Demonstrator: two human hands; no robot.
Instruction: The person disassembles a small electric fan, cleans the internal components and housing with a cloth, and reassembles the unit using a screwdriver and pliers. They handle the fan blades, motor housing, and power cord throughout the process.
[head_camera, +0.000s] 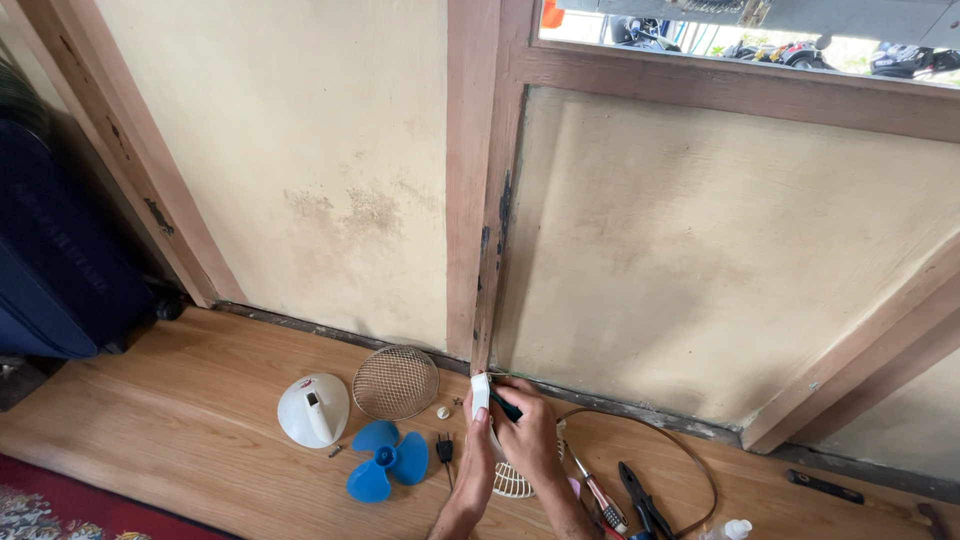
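Note:
Low in the middle of the head view, my left hand and my right hand meet over a white fan body. The left hand grips the white part from the left. The right hand is closed on a dark tool set against that part. Under the hands lies a white fan grille, partly hidden. To the left on the wooden floor lie a blue three-blade fan propeller, a round metal mesh guard and a white dome-shaped fan cover.
A small black plug and a white knob lie near the hands. A screwdriver, black pliers and a cable loop lie to the right. A dark suitcase stands at left. A cream panelled wall faces me.

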